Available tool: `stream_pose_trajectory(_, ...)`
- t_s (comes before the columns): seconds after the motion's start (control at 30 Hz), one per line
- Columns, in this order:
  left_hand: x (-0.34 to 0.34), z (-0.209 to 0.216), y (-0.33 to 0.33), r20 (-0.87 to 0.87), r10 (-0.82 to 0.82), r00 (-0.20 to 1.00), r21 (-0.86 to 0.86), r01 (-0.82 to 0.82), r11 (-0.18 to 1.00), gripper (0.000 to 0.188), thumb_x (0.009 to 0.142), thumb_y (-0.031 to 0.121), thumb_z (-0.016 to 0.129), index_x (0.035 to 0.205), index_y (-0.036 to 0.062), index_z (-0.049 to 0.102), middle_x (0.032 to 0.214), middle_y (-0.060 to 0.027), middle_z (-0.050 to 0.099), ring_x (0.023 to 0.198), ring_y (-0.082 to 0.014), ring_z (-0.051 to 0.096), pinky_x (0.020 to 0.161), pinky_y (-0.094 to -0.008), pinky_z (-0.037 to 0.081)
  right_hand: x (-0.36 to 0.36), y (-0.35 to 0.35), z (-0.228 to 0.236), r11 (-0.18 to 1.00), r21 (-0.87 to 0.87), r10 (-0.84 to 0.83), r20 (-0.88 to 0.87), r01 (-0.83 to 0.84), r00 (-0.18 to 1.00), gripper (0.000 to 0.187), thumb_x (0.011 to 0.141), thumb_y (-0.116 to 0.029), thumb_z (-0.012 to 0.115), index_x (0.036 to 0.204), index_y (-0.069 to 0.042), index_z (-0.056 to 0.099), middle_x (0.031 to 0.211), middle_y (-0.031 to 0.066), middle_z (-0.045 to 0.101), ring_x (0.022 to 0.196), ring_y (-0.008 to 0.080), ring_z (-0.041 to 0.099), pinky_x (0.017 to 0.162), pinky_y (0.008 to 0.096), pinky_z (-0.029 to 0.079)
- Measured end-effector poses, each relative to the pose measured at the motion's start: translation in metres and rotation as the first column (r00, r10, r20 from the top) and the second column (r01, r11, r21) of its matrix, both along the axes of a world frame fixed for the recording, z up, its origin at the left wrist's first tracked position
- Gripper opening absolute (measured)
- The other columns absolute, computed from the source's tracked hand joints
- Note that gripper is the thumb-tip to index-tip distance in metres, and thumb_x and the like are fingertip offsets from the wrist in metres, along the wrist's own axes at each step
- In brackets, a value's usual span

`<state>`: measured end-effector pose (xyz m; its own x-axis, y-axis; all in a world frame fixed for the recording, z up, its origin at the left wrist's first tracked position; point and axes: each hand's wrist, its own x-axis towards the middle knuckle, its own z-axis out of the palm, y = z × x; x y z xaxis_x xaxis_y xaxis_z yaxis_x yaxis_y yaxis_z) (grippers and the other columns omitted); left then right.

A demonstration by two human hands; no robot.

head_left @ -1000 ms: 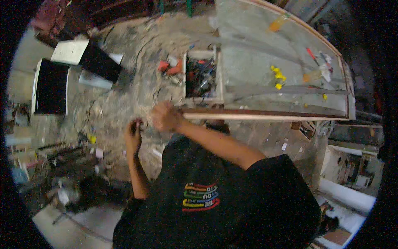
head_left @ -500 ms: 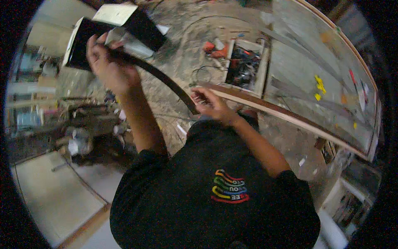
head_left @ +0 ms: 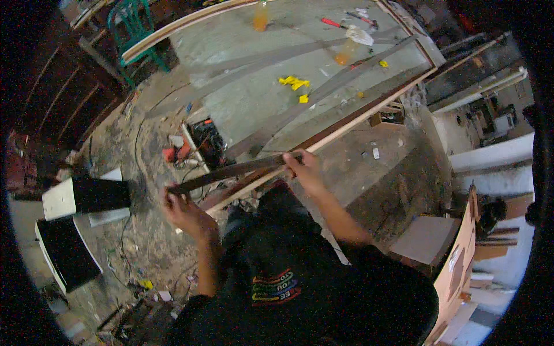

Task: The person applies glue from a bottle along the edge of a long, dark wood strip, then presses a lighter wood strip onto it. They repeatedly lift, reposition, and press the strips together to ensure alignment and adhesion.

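A long, dark brown flat strip (head_left: 234, 172), slightly curved, is stretched between my two hands in front of my body. My left hand (head_left: 189, 214) is closed round its left end, with the fingers curled over the edge. At the other end, my right hand (head_left: 306, 172) pinches the strip between thumb and fingers. The strip lies across the view of the near corner of a large wood-edged table (head_left: 340, 130); whether it touches the table I cannot tell.
Yellow pieces (head_left: 294, 82), a red-handled tool (head_left: 332, 23) and an orange-filled clear container (head_left: 261, 18) are on the tabletop. A tool box (head_left: 206, 138) and an orange-red power tool (head_left: 176, 151) sit left of it. Black-and-white boxes (head_left: 66, 254) stand on the littered floor; a green chair (head_left: 131, 29) is farther back.
My view has turned right toward the table. The strip has swung from beside the black-and-white boxes to the table's near corner. My right hand, formerly by its lower end, now pinches it.
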<state>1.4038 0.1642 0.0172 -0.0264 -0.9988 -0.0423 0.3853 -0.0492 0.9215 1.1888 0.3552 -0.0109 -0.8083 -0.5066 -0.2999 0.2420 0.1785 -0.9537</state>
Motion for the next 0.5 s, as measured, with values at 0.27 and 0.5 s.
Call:
stream_pose_trajectory(0.27, -0.067, -0.040, 0.049, 0.179, -0.674, 0.717, 0.089, 0.671, 0.736, 0.025, 0.094, 0.001, 0.067, 0.117, 0.0010, 0.055, 0.105, -0.0090, 0.064, 0.098, -0.0195, 0.067, 0.086, -0.0336, 0.057, -0.164, 0.068, -0.022, 0.968, 0.125, -0.102, -0.599, 0.219, 0.794, 0.029, 0.095, -0.035, 0.072, 0.089, -0.008, 0.062, 0.065, -0.0041, 0.055, 0.054, 0.0064, 0.049, 0.049, 0.0268, 0.040)
stream_pose_trajectory(0.5, -0.178, -0.062, 0.067, 0.634, -0.636, 0.439, 0.052, 0.797, 0.602, 0.028, 0.092, 0.006, 0.070, 0.116, 0.0001, 0.056, 0.098, -0.0112, 0.070, 0.087, -0.0185, 0.071, 0.078, -0.0335, 0.057, -0.292, 0.097, -0.046, 0.920, 0.329, 0.060, -0.656, 0.214, 0.752, 0.034, 0.090, -0.034, 0.075, 0.100, -0.003, 0.066, 0.074, 0.0099, 0.068, 0.069, 0.0218, 0.067, 0.064, 0.0357, 0.053)
